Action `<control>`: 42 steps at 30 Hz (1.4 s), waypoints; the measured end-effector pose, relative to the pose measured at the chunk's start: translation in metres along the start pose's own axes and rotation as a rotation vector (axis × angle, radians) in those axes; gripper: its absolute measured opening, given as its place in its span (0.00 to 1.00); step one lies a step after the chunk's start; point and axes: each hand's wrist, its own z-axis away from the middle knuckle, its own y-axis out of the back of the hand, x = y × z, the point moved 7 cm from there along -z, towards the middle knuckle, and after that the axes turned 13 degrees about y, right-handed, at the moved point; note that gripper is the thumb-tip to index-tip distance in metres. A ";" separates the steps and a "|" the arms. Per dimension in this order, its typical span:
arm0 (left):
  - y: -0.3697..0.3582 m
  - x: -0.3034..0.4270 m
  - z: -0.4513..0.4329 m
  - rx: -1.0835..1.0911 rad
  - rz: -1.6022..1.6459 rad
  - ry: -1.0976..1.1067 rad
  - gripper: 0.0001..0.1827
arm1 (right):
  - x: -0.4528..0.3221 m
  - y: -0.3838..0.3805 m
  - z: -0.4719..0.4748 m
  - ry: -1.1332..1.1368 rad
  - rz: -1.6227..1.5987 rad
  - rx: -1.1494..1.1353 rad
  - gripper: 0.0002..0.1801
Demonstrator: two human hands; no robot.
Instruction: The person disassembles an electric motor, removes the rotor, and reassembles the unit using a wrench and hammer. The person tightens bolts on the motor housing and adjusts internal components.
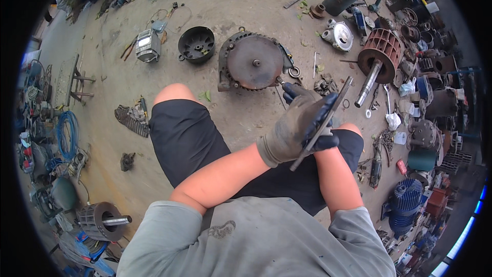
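A large electric motor housing (223, 57) lies on the concrete floor before me, with a round rusty plate (250, 67) and a central stub on its face. My left hand (286, 125), in a grey glove with dark blue fingers, reaches across to the plate's lower right edge. Its fingertips hold a short metal tool (280, 80) against that edge; the tool's far part is hidden in the glove. My right hand (326, 143), gloved and partly hidden behind the left, grips a long flat metal bar (342, 98), which slants upward to the right.
Behind stand a black fan cowl (196, 44) and a grey metal box (148, 46). A bearing ring (294, 72) and dark rag (326, 84) lie right of the motor. Farther right are a rotor with shaft (378, 59), spanner (387, 98), angle grinder (376, 167) and blue motor (403, 204).
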 end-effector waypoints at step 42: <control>0.015 -0.015 -0.070 0.026 0.371 0.470 0.37 | -0.216 -0.045 -0.003 0.620 1.349 -0.018 0.10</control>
